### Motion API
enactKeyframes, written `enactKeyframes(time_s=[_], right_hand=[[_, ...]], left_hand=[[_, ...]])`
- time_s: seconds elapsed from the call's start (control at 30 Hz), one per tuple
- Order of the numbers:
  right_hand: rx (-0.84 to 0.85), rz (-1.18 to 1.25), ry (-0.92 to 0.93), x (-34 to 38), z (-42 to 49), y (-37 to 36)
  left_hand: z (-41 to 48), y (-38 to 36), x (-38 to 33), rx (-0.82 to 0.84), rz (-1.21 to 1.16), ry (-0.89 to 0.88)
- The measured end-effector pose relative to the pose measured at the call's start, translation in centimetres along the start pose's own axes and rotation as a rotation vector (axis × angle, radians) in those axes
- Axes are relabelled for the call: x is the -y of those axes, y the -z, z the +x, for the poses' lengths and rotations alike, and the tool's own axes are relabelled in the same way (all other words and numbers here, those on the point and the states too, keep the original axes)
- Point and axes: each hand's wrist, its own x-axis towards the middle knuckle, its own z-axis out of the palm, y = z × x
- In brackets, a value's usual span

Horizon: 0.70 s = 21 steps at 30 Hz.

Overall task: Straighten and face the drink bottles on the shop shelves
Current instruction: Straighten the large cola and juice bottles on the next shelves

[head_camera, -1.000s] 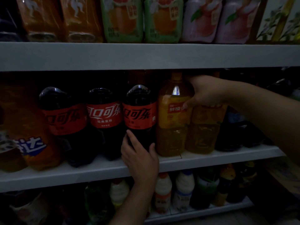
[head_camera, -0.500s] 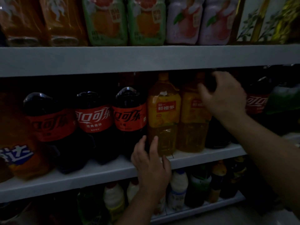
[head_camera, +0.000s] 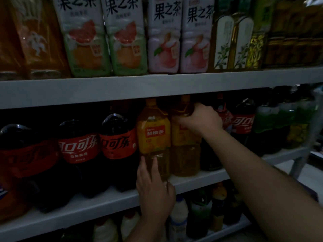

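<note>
Two orange juice bottles stand side by side on the middle shelf [head_camera: 192, 180]. The left orange juice bottle [head_camera: 153, 133] shows its yellow label with a red tag to the front. My left hand [head_camera: 153, 189] holds its lower part, fingers up against the clear base. The right orange juice bottle [head_camera: 185, 154] stands just beside it; my right hand [head_camera: 201, 119] grips its shoulder near the neck and hides most of its label. Cola bottles [head_camera: 78, 147] with red labels line the shelf to the left.
More cola bottles [head_camera: 243, 123] and green bottles [head_camera: 272, 119] stand right of my right arm. The upper shelf [head_camera: 157, 86] carries fruit tea bottles [head_camera: 127, 41]. The lower shelf holds white milk-type bottles [head_camera: 178, 217] and dark ones. The scene is dim.
My right hand has closed round the right juice bottle's shoulder. My left hand moved up from the shelf edge onto the left juice bottle's base. The view has shifted up.
</note>
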Motion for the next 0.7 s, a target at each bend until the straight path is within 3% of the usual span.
enactKeyframes(time_s=[0.17,0.4,0.6,0.7], right_hand=[[0.068,0.043,0.099,-0.6,0.5,0.7],[0.255,0.337,0.169,-2.0,1.5,1.4],[0.263,0.336,0.166,-2.1,1.3,0.9],[0.192,0.176,0.099,-2.0,-0.2,0.7]], left_hand=[[0.4,0.3,0.6,-0.007,0.014,-0.003],[0.3,0.0,1.1,0.071,-0.041,0.022],[0.6,1.3,0.8,0.078,0.007,-0.022],[1.9,3.9,0.1,0.022,0.009,-0.092]])
